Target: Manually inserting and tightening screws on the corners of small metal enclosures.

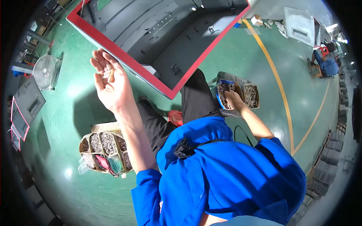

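Observation:
My left hand (113,84) is palm up with its fingers curled, cradling several small pale and yellowish pieces (110,74). It is beside the red-edged rim of a large dark grey metal panel (158,41), which slants in front of me. At right, my right hand (233,99) reaches into an open box (221,101) of small brownish-grey parts. Its fingertips dip among the parts with the fingers drawn together, so what they pinch is hidden. A second box compartment (250,96) of similar small parts adjoins it.
A divided carton (93,154) of small parts, with a pink and a green item in it, stands on the floor at left. Farther left are a round fan (46,71) and red-edged panels (19,116). Stacked flat pieces (325,171) line the far right. Another person (327,66) sits at upper right.

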Available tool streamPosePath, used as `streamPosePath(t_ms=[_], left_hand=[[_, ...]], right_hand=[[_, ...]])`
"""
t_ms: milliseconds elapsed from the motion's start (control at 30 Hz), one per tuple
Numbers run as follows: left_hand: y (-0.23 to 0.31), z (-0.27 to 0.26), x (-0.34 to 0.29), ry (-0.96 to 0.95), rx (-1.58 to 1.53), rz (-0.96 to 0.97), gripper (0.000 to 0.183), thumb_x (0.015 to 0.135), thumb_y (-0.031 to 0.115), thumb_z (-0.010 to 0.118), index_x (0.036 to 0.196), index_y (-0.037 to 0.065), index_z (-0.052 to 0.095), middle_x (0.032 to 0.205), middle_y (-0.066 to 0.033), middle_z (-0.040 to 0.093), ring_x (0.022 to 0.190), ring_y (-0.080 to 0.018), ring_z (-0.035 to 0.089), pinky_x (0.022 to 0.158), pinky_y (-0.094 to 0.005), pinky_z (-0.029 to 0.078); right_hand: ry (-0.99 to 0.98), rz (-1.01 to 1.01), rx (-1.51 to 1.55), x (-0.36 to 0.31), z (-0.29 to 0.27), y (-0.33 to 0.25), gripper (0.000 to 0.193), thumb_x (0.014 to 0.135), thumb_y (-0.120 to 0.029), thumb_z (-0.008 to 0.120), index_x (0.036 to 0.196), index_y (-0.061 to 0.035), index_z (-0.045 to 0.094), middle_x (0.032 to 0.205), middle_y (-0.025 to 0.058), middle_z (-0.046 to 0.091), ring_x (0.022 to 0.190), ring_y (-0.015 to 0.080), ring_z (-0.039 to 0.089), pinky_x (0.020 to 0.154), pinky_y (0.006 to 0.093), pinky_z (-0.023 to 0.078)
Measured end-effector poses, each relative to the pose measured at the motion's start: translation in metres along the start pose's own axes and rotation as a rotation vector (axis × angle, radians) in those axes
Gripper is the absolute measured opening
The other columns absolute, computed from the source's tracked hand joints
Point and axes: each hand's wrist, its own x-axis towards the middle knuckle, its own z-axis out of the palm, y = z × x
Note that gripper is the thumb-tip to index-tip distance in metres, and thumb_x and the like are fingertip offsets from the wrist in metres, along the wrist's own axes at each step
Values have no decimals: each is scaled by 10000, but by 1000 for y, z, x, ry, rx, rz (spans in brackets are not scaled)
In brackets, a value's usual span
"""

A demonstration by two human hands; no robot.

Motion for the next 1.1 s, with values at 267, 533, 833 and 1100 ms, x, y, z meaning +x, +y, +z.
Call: streamPosePath(t_ms=[267,533,833,1100], left_hand=[[-18,3,-21,75,-26,56,373,989,178,303,1197,-47,516,1320,-182,497,1291,-301,404,1097,-420,326],[-21,11,-35,94,-38,161,358,967,163,377,1231,-37,513,1325,-178,495,1301,-289,395,1119,-417,300],[-12,27,-54,131,-10,204,440,981,277,349,1304,-11,430,1352,-175,447,1286,-289,383,1110,-413,296],[12,34,-53,114,108,219,437,984,302,321,1315,49,452,1353,-128,468,1270,-264,405,1058,-399,363]], right_hand=[[25,-74,6,-11,-9,5,57,740,-64,580,688,-42,580,684,201,596,736,395,617,612,462,478],[22,142,689,5,-200,-85,52,755,-5,650,782,39,648,714,106,648,621,148,623,536,271,504],[59,-1113,351,74,-340,-381,145,689,6,691,826,0,645,755,95,619,705,195,635,611,285,498],[-168,-1140,158,119,-312,-434,240,686,-63,741,919,-60,683,824,87,678,756,218,666,671,296,532]])
